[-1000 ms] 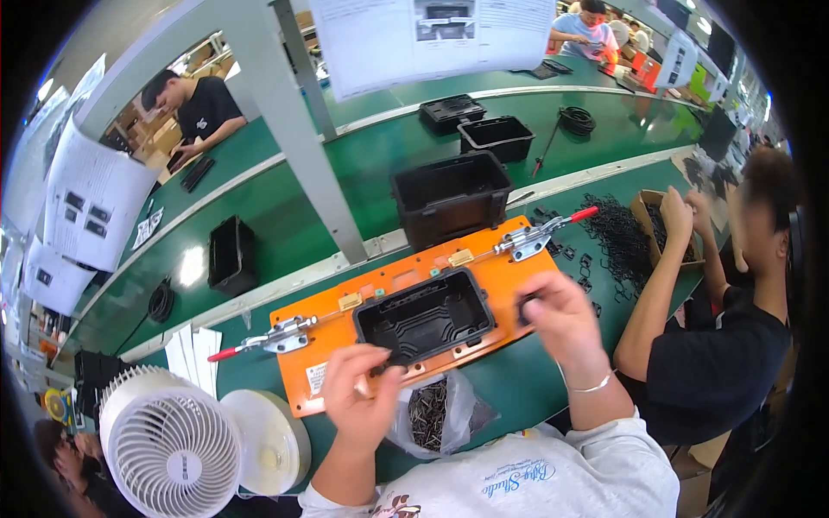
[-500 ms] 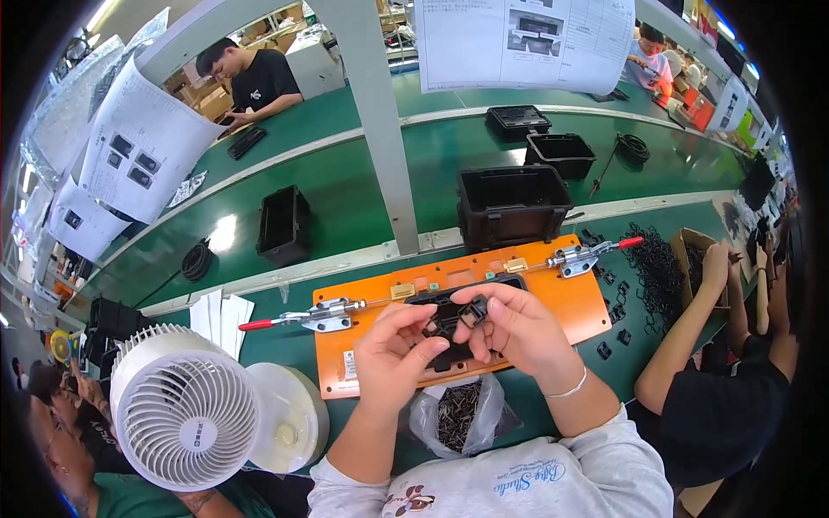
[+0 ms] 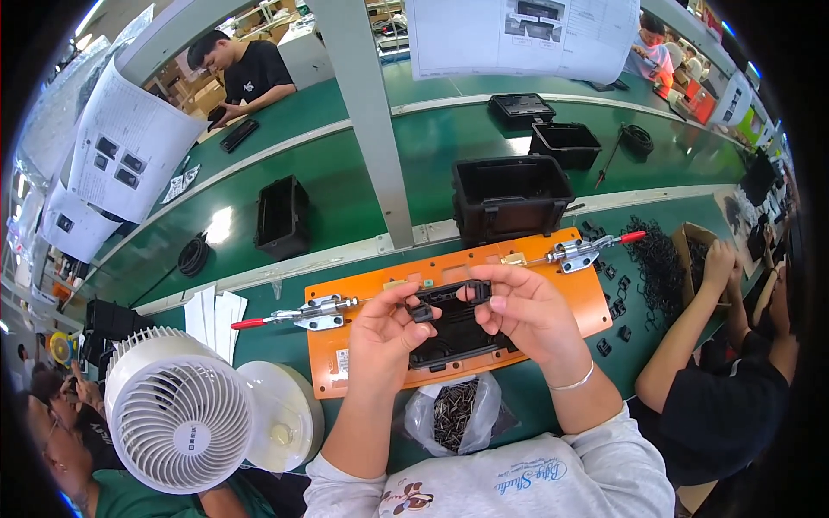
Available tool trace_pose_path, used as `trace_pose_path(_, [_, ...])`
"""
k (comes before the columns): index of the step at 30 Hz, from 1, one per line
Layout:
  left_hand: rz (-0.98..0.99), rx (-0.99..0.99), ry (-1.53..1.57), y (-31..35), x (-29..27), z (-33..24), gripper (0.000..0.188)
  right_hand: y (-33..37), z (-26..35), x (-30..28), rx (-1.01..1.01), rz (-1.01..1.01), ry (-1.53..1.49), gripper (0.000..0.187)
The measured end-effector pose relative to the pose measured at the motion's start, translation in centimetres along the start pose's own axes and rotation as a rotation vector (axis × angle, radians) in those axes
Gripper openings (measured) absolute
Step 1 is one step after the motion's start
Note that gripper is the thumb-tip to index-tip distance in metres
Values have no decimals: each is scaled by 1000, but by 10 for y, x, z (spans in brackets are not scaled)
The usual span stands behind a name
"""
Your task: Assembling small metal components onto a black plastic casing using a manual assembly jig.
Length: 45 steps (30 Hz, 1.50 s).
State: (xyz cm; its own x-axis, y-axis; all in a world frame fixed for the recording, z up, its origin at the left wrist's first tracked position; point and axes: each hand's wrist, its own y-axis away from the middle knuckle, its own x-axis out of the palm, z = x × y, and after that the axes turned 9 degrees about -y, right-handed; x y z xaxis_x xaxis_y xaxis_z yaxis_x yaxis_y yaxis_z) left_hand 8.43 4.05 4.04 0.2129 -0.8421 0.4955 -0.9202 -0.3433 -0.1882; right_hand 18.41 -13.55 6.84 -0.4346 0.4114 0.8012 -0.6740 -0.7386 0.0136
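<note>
Above the orange fixture board (image 3: 332,289) I hold two small black plastic pieces, one in each hand. My left hand (image 3: 384,332) pinches one dark clip-like piece (image 3: 420,312) between thumb and fingers. A similar black plastic clip (image 3: 477,293) is gripped by the fingertips of my right hand (image 3: 522,311). Beneath my hands a black plastic lid or shallow case (image 3: 466,332) lies on the fixture, partly hidden by them. The fixture carries a red-handled toggle clamp on the left (image 3: 324,311) and another on the right (image 3: 574,255).
A bag of screws (image 3: 453,414) sits near me, with a white fan (image 3: 186,423) to the left. Behind the fixture stands an open black box (image 3: 511,194). Small black clips (image 3: 617,306) and dark wire-like parts (image 3: 654,268) lie rightward, beside another person's arm (image 3: 682,337).
My hands have drawn slightly apart, and the two small pieces show separately. More of the black case below is visible. The whole view has shifted a little.
</note>
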Motion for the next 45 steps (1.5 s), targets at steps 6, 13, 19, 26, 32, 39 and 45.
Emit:
trace_pose_path(6, [-84,78,-172,1,4,-3,36,4,1,-5,-29,81,215,27])
trace_pose_path(13, [-61,-22,-158,7,-2,-4,17,2,-9,-6,3,35,330,23])
trace_pose_path(19, [-55,-22,-64,4,3,-10,12,1,-3,-15,-81,-35,312,26])
trace_pose_path(26, [301,-72,-11,12,12,-5,14,12,-14,6,141,178,510,26])
trace_pose_path(32, [566,-3,250,13,10,-2,11,17,-18,6,270,328,282,24])
trace_pose_path(39, [384,-58,-61,14,5,-10,10,25,-25,-3,70,28,311,13])
trace_pose_path(45, [339,207,-612,17,17,-17,12,33,-24,-1,-50,-1,462,14])
